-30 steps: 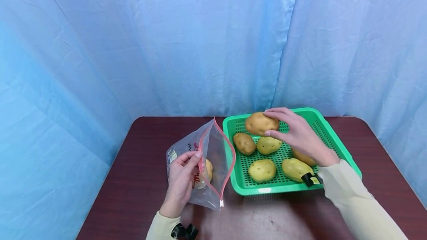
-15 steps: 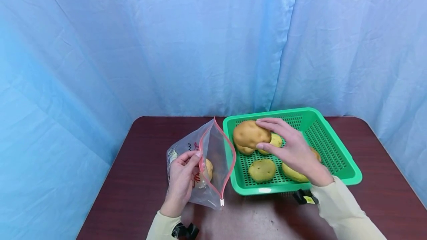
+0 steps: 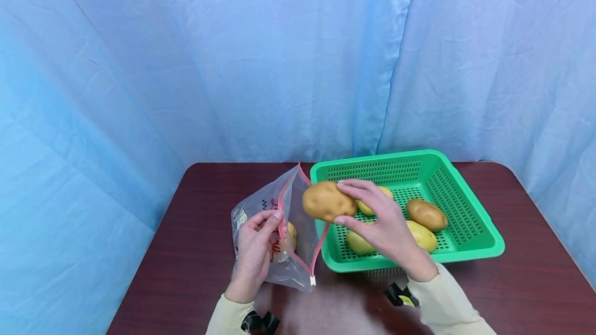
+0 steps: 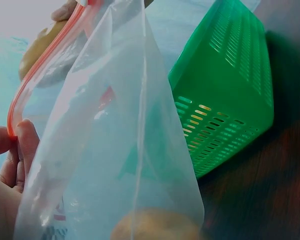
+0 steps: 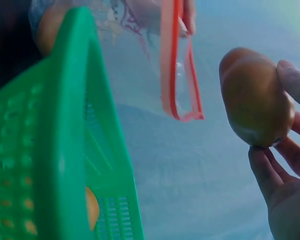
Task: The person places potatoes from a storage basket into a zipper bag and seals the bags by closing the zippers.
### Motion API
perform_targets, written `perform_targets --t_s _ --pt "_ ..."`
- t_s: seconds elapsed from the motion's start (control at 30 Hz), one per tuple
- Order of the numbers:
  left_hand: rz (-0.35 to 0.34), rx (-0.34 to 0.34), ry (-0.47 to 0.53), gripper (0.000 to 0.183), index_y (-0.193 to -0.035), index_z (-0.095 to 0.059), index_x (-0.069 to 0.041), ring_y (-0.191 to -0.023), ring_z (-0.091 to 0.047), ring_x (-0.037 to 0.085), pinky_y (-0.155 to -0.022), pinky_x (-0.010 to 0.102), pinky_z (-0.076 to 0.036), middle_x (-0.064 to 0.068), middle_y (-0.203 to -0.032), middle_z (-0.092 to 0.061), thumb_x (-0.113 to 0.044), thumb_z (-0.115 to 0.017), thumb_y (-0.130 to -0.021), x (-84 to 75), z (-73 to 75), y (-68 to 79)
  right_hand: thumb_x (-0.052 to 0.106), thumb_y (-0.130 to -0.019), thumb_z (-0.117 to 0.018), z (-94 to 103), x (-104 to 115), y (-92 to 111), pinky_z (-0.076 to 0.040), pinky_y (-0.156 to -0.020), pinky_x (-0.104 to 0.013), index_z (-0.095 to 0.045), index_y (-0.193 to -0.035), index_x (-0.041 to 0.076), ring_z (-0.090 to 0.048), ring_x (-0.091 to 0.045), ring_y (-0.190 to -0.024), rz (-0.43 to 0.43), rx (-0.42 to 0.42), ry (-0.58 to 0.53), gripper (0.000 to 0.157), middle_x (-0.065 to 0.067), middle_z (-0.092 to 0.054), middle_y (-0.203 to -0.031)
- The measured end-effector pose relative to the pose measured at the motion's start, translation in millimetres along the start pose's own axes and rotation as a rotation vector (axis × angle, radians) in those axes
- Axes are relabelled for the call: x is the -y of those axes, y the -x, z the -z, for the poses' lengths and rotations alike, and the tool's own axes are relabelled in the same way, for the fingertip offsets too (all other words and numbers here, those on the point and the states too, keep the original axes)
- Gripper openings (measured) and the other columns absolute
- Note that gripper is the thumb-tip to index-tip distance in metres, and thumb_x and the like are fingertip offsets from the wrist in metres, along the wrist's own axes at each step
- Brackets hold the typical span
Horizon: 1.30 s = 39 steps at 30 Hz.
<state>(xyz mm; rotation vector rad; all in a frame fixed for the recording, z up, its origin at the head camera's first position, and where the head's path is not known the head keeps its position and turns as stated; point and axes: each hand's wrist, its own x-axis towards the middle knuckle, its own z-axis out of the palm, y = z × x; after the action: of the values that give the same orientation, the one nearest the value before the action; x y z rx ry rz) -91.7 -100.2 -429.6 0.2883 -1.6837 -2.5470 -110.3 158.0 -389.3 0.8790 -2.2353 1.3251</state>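
Partway stage: a smooth brown potato [image 3: 328, 201] held near an open bag, more potatoes left in the basket.
The left hand [image 3: 255, 244] pinches the lip of the clear plastic bag [image 3: 256, 198], whose mouth gapes towards the basket; the right hand [image 3: 379, 221] grips the brown potato between thumb and fingers, raised and apart from the bag. Judged by contents, bagging is begun but unfinished: at least one bagged potato [image 3: 292, 237] shows inside, and at least four lie in the green basket [image 3: 470, 256], the held one possibly hiding others. The bag is thin, creased film with a pinkish-red zip edge [image 5: 171, 65] and a white slider [image 3: 312, 280]. The basket is rigid and perforated. Potatoes are rounded oblongs, dimpled, brown or yellow. The worktop [image 3: 195, 242] is dark reddish, faintly glossy.
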Motion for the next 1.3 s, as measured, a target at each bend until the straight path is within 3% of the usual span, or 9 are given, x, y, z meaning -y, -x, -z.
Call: perform_targets --t_s 0.2,0.37,0.5,0.73,1.0,1.07,1.17,1.3 --pt "-0.011 0.01 0.006 0.005 -0.093 -0.073 -0.002 -0.061 -0.06 0.008 -0.058 0.021 -0.053 0.002 -0.075 -0.067 -0.005 -0.07 -0.097 0.4 -0.6 -0.2 0.043 -0.094 -0.074 -22.9 1.0 3.1 -0.045 -0.105 -0.019 -0.067 -0.134 0.004 -0.061 -0.027 -0.123 0.097 -0.054 0.07 0.057 -0.012 -0.062 -0.135" --pt "-0.029 0.012 0.03 0.006 -0.093 -0.073 -0.004 -0.059 -0.061 0.009 -0.057 0.021 -0.053 0.002 -0.073 -0.066 -0.003 -0.068 -0.098 -0.3 -1.6 0.0 0.051 -0.096 -0.067 -39.3 3.2 3.5 -0.045 -0.107 -0.028 -0.067 -0.134 0.004 -0.06 -0.03 -0.124 0.145 -0.058 0.231 0.06 -0.012 -0.063 -0.134" --pt "-0.041 0.015 0.031 0.007 -0.094 -0.072 -0.005 -0.06 -0.06 0.01 -0.058 0.022 -0.053 0.002 -0.072 -0.066 -0.005 -0.068 -0.099 -1.6 -2.5 0.4 0.044 -0.093 -0.075 -48.4 5.3 0.9 -0.048 -0.106 -0.04 -0.067 -0.134 0.004 -0.059 -0.031 -0.124 0.17 -0.021 0.326 0.057 -0.013 -0.063 -0.133" --pt "-0.067 0.024 0.057 0.008 -0.094 -0.073 -0.004 -0.061 -0.062 0.01 -0.059 0.022 -0.054 0.003 -0.074 -0.066 -0.003 -0.067 -0.099 -4.7 -4.4 -0.1 0.028 -0.084 -0.087 -60.7 6.6 -10.9 -0.046 -0.109 -0.046 -0.066 -0.134 0.004 -0.057 -0.032 -0.125 0.195 0.062 0.436 0.059 -0.013 -0.062 -0.135" --pt "-0.084 0.039 0.058 0.008 -0.094 -0.072 -0.004 -0.061 -0.062 0.011 -0.06 0.022 -0.054 0.002 -0.073 -0.066 -0.003 -0.067 -0.099 -5.7 -4.3 -1.2 0.028 -0.082 -0.09 -68.2 -3.8 -15.5 -0.046 -0.11 -0.048 -0.068 -0.131 0.002 -0.057 -0.034 -0.131 0.211 0.089 0.446 0.06 -0.015 -0.063 -0.138" --pt "-0.077 0.033 0.065 0.008 -0.093 -0.073 -0.004 -0.06 -0.061 0.01 -0.06 0.022 -0.054 0.002 -0.072 -0.065 -0.004 -0.067 -0.099 -6.4 -2.8 -1.4 0.028 -0.08 -0.091 -66.1 -7.0 -13.2 -0.046 -0.11 -0.048 -0.068 -0.131 0.001 -0.056 -0.035 -0.131 0.186 0.061 0.424 0.062 -0.015 -0.063 -0.139" --pt "-0.068 0.02 0.071 0.009 -0.092 -0.073 -0.005 -0.061 -0.062 0.01 -0.061 0.022 -0.054 0.002 -0.072 -0.065 -0.004 -0.067 -0.099 -8.9 -0.4 -1.1 0.029 -0.083 -0.089 -60.7 -8.8 -9.1 -0.05 -0.105 -0.049 -0.067 -0.131 0.0 -0.059 -0.034 -0.127 0.079 0.016 0.396 0.06 -0.016 -0.064 -0.136" --pt "-0.077 0.012 0.094 0.01 -0.092 -0.073 -0.005 -0.061 -0.063 0.011 -0.062 0.022 -0.056 0.003 -0.074 -0.066 -0.003 -0.067 -0.099 -15.3 2.8 -1.8 0.035 -0.093 -0.079 -52.7 -7.1 -7.6 -0.059 -0.084 -0.043 -0.073 -0.121 0.007 -0.071 -0.022 -0.101 -0.192 0.05 0.329 0.04 -0.006 -0.074 -0.113"
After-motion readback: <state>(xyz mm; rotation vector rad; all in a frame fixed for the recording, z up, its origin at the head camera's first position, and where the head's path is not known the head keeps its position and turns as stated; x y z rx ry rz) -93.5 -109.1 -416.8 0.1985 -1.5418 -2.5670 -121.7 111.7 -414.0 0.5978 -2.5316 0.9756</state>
